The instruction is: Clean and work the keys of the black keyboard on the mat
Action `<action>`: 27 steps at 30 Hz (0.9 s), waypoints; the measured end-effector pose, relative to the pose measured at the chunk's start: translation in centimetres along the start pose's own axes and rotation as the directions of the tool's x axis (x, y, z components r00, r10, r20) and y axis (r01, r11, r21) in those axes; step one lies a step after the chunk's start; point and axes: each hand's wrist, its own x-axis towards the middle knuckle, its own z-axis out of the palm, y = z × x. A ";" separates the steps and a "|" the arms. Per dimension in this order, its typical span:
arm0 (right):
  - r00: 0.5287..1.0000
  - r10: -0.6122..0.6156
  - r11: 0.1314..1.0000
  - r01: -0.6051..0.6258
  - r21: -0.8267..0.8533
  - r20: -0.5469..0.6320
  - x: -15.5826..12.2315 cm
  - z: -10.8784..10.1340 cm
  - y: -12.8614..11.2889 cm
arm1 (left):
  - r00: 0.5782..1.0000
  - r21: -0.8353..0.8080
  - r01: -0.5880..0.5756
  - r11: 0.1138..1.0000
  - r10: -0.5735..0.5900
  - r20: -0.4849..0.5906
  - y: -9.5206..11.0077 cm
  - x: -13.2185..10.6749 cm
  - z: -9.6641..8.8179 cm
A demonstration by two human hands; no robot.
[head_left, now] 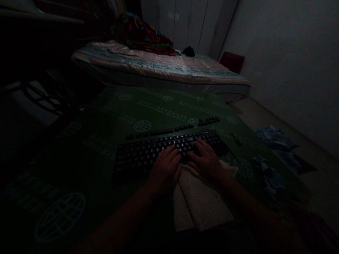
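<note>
A black keyboard (148, 150) lies on a green sheet printed with globe marks (119, 116), in a dim room. My left hand (165, 167) rests at the keyboard's front edge, fingers curled down onto the keys. My right hand (206, 158) lies beside it, fingers spread flat over the keys on the right part. Both hands touch the keys and hold nothing. A folded pale cloth (197, 201) lies under and between my wrists. Behind the keyboard, a row of loose black keycaps (172, 130) is laid out on the sheet.
A low mattress (159, 67) with a colourful bundle of cloth (144, 35) lies behind the sheet. Blue cloth (275, 137) is crumpled on the floor at right. A white wall (291, 63) runs along the right. The left side is too dark to read.
</note>
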 end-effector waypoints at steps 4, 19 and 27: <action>1.000 -0.006 1.000 0.006 0.008 -0.004 0.1 0.1 0.0 | 1.000 0.001 0.000 1.000 0.000 0.005 -0.1 -0.1 0.0; 0.999 0.003 1.000 -0.003 0.007 -0.055 -0.2 0.3 0.2 | 1.000 -0.002 -0.004 1.000 0.004 -0.008 0.0 -0.1 0.0; 0.998 0.011 1.000 -0.010 0.005 -0.060 -0.2 0.0 0.1 | 1.000 -0.015 -0.012 1.000 0.012 0.003 0.3 0.2 -0.3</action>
